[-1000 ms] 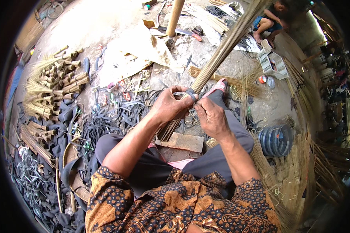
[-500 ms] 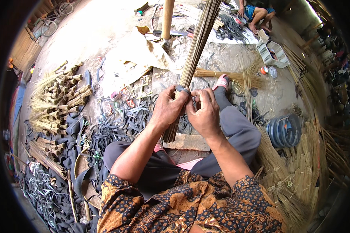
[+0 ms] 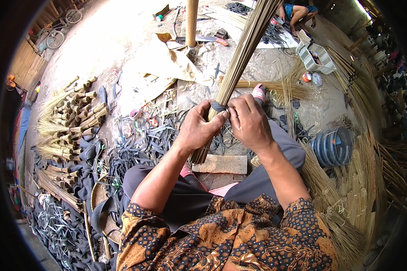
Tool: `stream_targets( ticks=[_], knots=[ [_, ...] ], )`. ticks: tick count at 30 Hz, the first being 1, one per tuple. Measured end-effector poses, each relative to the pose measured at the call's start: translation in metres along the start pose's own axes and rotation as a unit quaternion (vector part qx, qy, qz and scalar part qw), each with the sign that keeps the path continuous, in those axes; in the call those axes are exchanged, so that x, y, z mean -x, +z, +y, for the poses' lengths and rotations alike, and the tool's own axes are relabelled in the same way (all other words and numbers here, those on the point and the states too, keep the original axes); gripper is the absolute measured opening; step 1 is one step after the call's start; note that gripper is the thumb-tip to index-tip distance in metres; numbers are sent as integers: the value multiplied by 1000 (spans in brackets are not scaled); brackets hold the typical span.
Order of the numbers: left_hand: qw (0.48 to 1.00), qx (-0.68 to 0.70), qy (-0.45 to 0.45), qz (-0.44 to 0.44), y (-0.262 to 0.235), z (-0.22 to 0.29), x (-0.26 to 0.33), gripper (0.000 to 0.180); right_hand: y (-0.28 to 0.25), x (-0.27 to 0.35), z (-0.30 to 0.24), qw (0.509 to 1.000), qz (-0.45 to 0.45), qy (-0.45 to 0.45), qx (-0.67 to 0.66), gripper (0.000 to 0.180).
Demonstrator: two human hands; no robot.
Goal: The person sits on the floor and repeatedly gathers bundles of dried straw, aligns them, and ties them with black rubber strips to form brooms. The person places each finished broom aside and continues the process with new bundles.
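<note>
A long bundle of thin brown sticks [image 3: 244, 49], like a stick broom, slants up and away in front of me. Around its lower part wraps a dark rubber strip [image 3: 218, 107]. My left hand [image 3: 199, 125] grips the bundle just at and below the strip, thumb pressed near it. My right hand [image 3: 249, 121] is beside the wrap, its fingers pinched together on the strip's end, which is mostly hidden by the fingertips. The bundle's cut lower end [image 3: 199, 156] hangs over a flat wooden block [image 3: 220, 164] between my legs.
Stacked stick bundles [image 3: 72, 117] lie at left, beside heaps of dark rubber strips [image 3: 144, 140]. On the right are a clear blue-tinted plastic container [image 3: 332, 147] and loose sticks [image 3: 348, 203]. Farther off stand a wooden post [image 3: 191, 22], a white crate [image 3: 316, 58], a knife [image 3: 203, 39] and another person [image 3: 298, 16].
My right hand has moved slightly right and turned, now pinching closer at the wrap's side. The bundle's upper end has shifted right, and more of the wooden block shows.
</note>
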State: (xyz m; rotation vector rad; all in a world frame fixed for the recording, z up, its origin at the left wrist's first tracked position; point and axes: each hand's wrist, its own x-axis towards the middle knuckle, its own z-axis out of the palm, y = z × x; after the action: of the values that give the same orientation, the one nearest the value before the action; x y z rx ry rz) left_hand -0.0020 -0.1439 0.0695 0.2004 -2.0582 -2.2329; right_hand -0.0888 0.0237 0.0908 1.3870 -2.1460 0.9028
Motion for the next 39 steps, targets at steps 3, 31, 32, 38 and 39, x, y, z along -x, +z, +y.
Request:
stream_targets(
  ticks=[3, 31, 32, 38, 39],
  knots=[
    [993, 10, 104, 56, 8, 0, 0, 39, 0, 15, -1, 968, -56, 141, -200, 39],
    [981, 138, 57, 122, 79, 52, -15, 32, 5, 83, -19, 850, -117, 330, -394, 32],
    [981, 169, 48, 84, 80, 52, -12, 31, 2, 84, -17, 836, -169, 305, -423, 32],
    [955, 294, -8, -22, 67, 55, -4, 38, 1, 110, 4, 644, -306, 265, -650, 37],
    [974, 223, -35, 29, 66, 53, -8, 31, 7, 115, 9, 677, -298, 272, -616, 51]
  ],
)
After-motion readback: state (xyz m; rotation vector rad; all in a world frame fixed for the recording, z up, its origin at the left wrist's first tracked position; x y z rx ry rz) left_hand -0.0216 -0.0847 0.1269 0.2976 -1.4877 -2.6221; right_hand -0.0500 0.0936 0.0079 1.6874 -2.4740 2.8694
